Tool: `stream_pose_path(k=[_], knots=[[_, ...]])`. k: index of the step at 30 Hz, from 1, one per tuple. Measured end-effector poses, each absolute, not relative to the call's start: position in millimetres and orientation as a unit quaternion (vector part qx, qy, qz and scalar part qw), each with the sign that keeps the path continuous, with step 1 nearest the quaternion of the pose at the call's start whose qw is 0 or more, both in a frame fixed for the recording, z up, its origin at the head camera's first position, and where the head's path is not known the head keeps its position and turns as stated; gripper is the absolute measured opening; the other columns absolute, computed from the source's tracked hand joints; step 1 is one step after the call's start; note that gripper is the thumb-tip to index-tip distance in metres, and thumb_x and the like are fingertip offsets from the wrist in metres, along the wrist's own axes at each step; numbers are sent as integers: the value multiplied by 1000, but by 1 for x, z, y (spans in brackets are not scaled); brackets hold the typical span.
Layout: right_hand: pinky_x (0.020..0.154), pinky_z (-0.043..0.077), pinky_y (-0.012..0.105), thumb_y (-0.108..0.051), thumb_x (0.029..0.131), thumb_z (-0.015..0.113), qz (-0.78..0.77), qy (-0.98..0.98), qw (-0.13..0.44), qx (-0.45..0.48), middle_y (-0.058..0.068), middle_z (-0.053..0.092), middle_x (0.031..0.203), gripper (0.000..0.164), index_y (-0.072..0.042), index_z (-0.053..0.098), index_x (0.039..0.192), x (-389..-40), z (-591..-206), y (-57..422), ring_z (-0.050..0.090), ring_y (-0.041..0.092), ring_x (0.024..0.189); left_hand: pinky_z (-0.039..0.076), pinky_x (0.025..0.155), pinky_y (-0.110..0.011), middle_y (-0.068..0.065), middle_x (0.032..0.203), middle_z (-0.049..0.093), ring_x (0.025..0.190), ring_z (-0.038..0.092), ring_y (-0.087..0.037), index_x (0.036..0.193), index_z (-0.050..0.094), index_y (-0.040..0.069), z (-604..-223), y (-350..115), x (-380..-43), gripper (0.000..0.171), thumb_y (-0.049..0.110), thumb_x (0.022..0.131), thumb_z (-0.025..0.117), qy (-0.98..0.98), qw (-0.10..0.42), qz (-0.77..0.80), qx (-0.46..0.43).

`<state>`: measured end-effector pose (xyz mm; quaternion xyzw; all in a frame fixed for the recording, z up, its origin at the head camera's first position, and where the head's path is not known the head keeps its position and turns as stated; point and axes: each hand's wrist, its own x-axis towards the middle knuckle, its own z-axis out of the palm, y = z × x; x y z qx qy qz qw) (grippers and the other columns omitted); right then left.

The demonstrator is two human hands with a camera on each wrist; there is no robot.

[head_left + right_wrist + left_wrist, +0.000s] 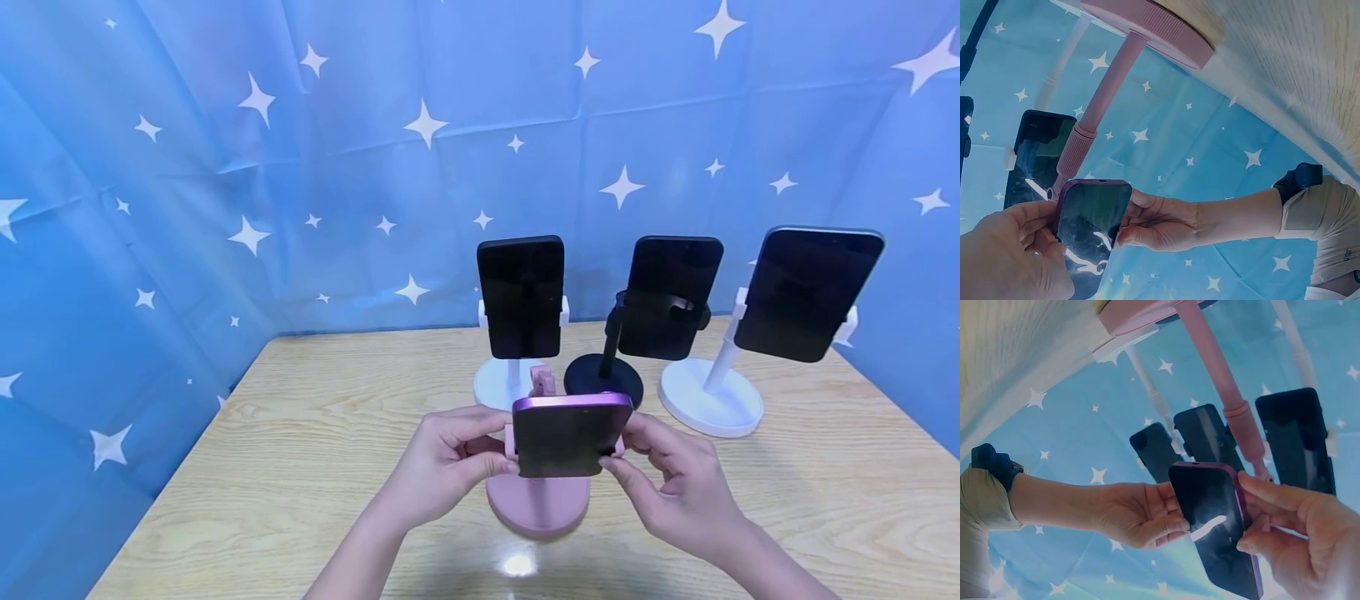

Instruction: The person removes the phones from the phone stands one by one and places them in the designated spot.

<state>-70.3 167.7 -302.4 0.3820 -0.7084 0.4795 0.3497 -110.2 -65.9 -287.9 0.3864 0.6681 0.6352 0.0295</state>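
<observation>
A purple-edged phone (566, 442) sits sideways in the clamp of a pink phone stand (536, 510), its dark screen facing me. My left hand (450, 462) pinches the clamp's left side at the phone's edge, with the thumb in front and fingers behind. On the opposite side, my right hand (678, 479) pinches the right clamp arm the same way. From the left wrist view, the pink stem (1213, 359) runs to the back of the phone (1210, 519). The fingers partly hide both clamp arms.
Behind stand a white phone stand (491, 383) with a black phone (522, 296), a black stand (600, 385) with a dark phone (667, 283), and another white stand (712, 408) with a larger phone (810, 292). A blue starry cloth (360, 283) hangs behind the wooden table (300, 467).
</observation>
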Motion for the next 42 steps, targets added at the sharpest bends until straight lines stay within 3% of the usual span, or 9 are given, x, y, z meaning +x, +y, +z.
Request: stream_pose_path(k=[15, 26, 33, 38, 42], knots=[[75, 49, 13, -14, 86, 62, 498, -696, 344, 387, 1, 66, 94, 31, 10, 59, 105, -71, -305, 167, 61, 4, 81, 54, 71, -36, -26, 100, 62, 83, 67, -19, 109, 59, -14, -288, -69, -114, 35, -7, 76, 67, 646, 63, 644, 406], [84, 46, 14, -15, 86, 62, 492, -689, 362, 389, 0, 65, 104, 32, 11, 59, 105, -72, -306, 166, 62, 5, 91, 54, 71, -36, -24, 98, 63, 83, 67, -19, 107, 61, -13, -286, -71, -115, 34, -8, 74, 68, 656, 65, 628, 414], [85, 45, 14, -15, 87, 61, 496, -688, 359, 390, -1, 64, 106, 32, 10, 58, 107, -72, -306, 166, 61, 6, 91, 54, 71, -34, -23, 101, 64, 78, 67, -22, 123, 52, -8, -286, -75, -120, 52, -6, 74, 70, 677, 36, 596, 430], [86, 45, 15, -13, 87, 61, 492, -694, 352, 389, 1, 64, 107, 32, 11, 58, 108, -71, -305, 167, 59, 7, 90, 52, 79, -38, -20, 114, 57, 95, 63, -24, 132, 45, -3, -282, -76, -122, 67, -7, 71, 72, 677, 38, 596, 431], [89, 43, 14, -13, 86, 64, 458, -743, 332, 359, -3, 64, 109, 32, 7, 59, 110, -64, -298, 171, 58, 3, 98, 48, 88, -40, -14, 138, 36, 123, 43, -29, 137, 39, 4, -277, -76, -124, 79, -5, 67, 76, 679, 33, 588, 438]])
